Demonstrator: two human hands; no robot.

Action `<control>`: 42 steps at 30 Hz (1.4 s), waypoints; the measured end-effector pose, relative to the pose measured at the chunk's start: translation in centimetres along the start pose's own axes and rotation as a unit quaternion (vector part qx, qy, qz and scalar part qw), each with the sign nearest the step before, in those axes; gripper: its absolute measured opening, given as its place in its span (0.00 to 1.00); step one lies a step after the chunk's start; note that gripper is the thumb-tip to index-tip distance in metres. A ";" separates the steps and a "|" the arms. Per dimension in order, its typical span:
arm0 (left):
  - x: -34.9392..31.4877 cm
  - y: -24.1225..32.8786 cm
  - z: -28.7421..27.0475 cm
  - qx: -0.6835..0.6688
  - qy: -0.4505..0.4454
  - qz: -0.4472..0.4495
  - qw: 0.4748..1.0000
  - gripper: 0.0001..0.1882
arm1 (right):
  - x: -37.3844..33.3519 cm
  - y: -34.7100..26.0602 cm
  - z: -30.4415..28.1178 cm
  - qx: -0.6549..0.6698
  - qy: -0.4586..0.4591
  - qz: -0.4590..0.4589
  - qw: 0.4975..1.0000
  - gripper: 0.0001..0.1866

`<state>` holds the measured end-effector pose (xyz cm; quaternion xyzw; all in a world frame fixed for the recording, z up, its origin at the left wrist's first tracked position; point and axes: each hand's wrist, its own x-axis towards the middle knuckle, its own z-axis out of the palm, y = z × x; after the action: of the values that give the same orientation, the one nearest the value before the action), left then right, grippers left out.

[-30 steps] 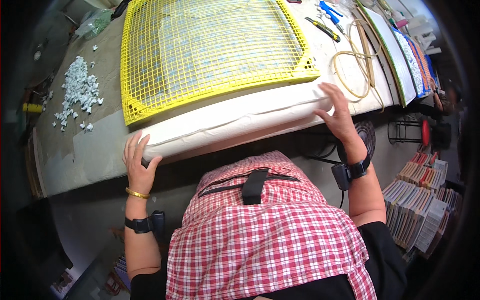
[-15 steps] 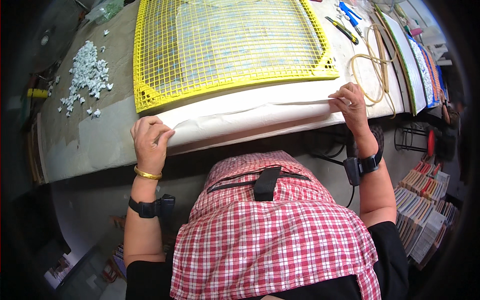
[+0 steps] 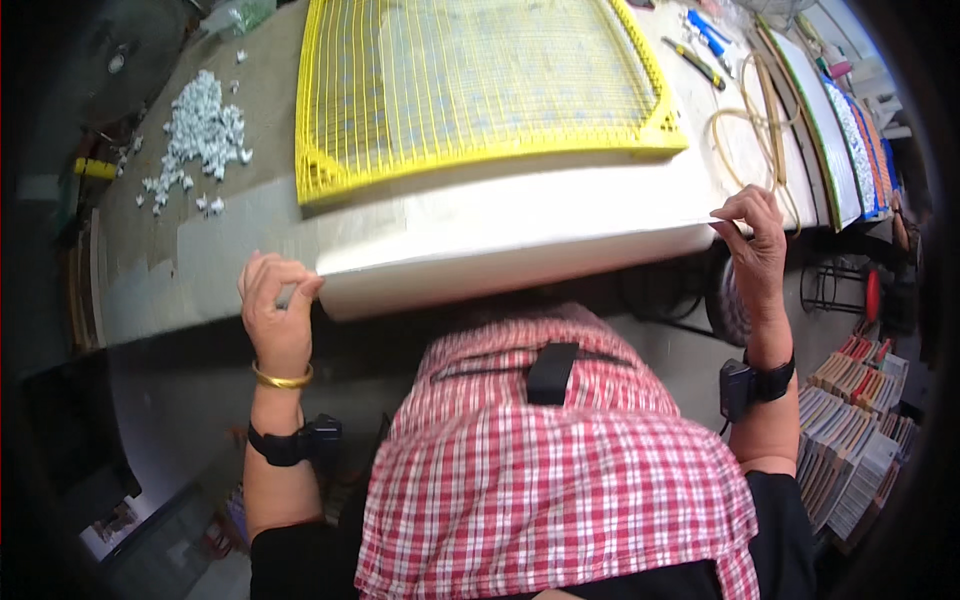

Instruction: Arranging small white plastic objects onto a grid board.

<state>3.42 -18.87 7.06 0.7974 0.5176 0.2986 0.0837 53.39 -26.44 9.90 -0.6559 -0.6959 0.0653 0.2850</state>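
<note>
My left hand (image 3: 276, 312) pinches the left corner of a white sheet (image 3: 520, 255) between thumb and fingers. At the opposite corner, my right hand (image 3: 757, 245) grips the same sheet in a pinch. Between the two hands the near edge runs straight and taut, and the sheet's front part hangs over the table's front edge. Beyond it, a yellow grid frame (image 3: 490, 155) lies on the table, covering the sheet's far part. Through the mesh a pale, blue-patterned layer shows. Whether the sheet is paper or cloth, I cannot tell.
Small white pieces (image 3: 205, 128) lie heaped on the table's left. A yellow-black utility knife (image 3: 694, 63), a blue tool (image 3: 708, 34) and a looped tan cord (image 3: 722, 130) are at the right, beside stacked panels (image 3: 812, 110). Below stand a red-topped stool (image 3: 872, 295) and bundled stacks (image 3: 845, 430).
Both hands have moved apart and nearer to me, drawing the sheet's edge along. Its edge was curled and wavy before; now it is stretched straight. The view has shifted a little.
</note>
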 end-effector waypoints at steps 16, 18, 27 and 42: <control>-8.0 1.3 1.7 -0.042 -0.058 -0.029 0.997 0.07 | -9.4 -0.5 1.3 -0.067 -0.033 0.052 0.996 0.07; -8.7 1.1 2.9 -0.040 -0.069 -0.030 0.996 0.07 | -10.3 0.3 2.5 -0.061 -0.044 0.053 0.996 0.07; -4.6 -3.5 8.3 -0.035 -0.074 -0.075 0.994 0.07 | -5.2 4.2 5.7 -0.124 -0.010 0.012 0.992 0.07; -2.5 -3.2 14.3 0.065 -0.038 -0.145 0.987 0.07 | -2.4 11.4 12.7 -0.087 -0.004 0.070 0.994 0.04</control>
<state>8.31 -17.07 -6.90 0.7282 0.6426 0.2189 0.0940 57.13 -23.66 -6.71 -0.7248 -0.6526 0.0272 0.2189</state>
